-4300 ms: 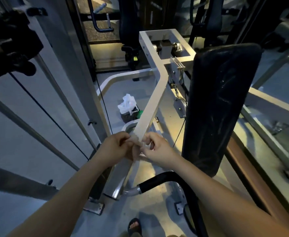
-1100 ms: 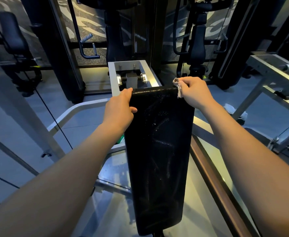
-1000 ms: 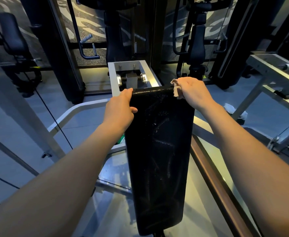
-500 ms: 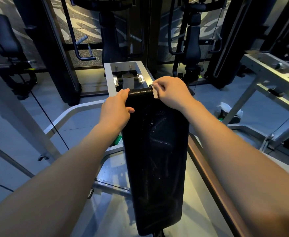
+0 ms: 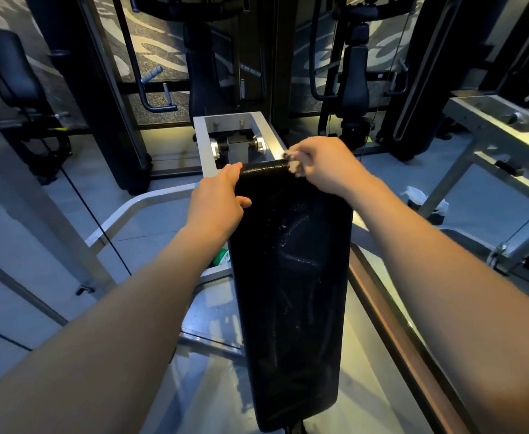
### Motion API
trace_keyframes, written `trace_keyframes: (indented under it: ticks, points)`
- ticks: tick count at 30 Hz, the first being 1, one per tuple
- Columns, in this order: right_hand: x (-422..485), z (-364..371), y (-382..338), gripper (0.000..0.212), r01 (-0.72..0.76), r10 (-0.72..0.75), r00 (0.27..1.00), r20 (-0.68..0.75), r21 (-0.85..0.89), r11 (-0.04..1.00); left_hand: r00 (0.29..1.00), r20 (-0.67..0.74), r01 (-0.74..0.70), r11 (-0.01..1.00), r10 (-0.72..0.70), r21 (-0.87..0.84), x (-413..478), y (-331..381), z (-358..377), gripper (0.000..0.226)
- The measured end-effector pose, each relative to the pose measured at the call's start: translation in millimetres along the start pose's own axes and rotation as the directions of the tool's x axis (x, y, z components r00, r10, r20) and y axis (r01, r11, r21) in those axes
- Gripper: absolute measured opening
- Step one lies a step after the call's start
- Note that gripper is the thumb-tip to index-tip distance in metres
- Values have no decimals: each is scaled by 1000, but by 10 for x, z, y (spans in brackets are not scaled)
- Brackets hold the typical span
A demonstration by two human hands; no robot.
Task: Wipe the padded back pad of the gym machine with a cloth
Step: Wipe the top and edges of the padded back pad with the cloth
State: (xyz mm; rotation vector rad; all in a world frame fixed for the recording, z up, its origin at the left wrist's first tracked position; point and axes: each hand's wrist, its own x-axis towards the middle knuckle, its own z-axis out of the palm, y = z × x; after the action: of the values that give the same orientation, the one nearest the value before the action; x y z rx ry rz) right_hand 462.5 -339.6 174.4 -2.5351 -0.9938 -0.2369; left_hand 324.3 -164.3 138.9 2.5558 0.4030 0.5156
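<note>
The long black back pad [image 5: 291,292] runs away from me down the middle of the head view, its surface streaked with wet marks. My left hand [image 5: 217,203] grips the pad's top left corner, thumb on the front face and fingers curled over the edge. My right hand [image 5: 325,166] holds a small white cloth [image 5: 294,164] bunched in its fingers and presses it on the pad's top edge, right of centre. Most of the cloth is hidden under the hand.
A grey metal frame [image 5: 266,130] with a bolted pivot sits just behind the pad's top. More grey frame bars [image 5: 488,120] stand at the right. A white plastic bag [image 5: 422,198] lies on the floor at the right. Dark gym machines line the back.
My right hand slid the cloth along the pad's top edge from the right corner toward the middle. My left hand kept its grip on the left corner. Earlier both hands folded the cloth.
</note>
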Motion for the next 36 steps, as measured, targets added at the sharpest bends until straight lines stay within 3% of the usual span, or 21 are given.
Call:
trace_keyframes:
  ticks: [3,6,8,10,13,16,23,26,30,36]
  points:
    - [13,1,142,26,-144,137,986,-92,-70,987,1000,-18,15,1000,-16,-28,-18,14,26,56]
    - [-25,222,-195,23,-37,34,987,-154,-12,999,1000,-27,10,999,-11,-32,-15,11,57,55]
    - [-99,261,-292,23,113,-106,985,-134,44,993,1000,-22,-4,1000,4,-16,6,-18,54,54]
    - [-119,146,-154,24,159,-158,984,-87,13,987,1000,-12,-5,1000,5,-7,19,-42,51,56]
    - [-125,-31,301,25,-26,20,993,-112,-57,998,1000,-16,14,1000,-14,-14,1,-29,65,60]
    - [-193,-6,507,31,-185,224,954,-202,192,964,999,-31,28,1000,-28,-2,-11,-7,86,62]
    - [-367,258,602,35,-181,433,860,-270,634,752,998,-28,53,998,-55,-40,-22,18,106,64]
    - [-621,509,757,53,-310,586,801,-122,752,581,997,-35,61,997,-63,-56,6,3,156,64]
    - [-654,465,825,44,-410,650,756,68,825,390,997,-42,59,998,-60,-8,18,38,151,61]
    - [-290,257,691,45,-280,581,808,-96,804,524,999,-23,44,999,-44,27,11,1,161,60]
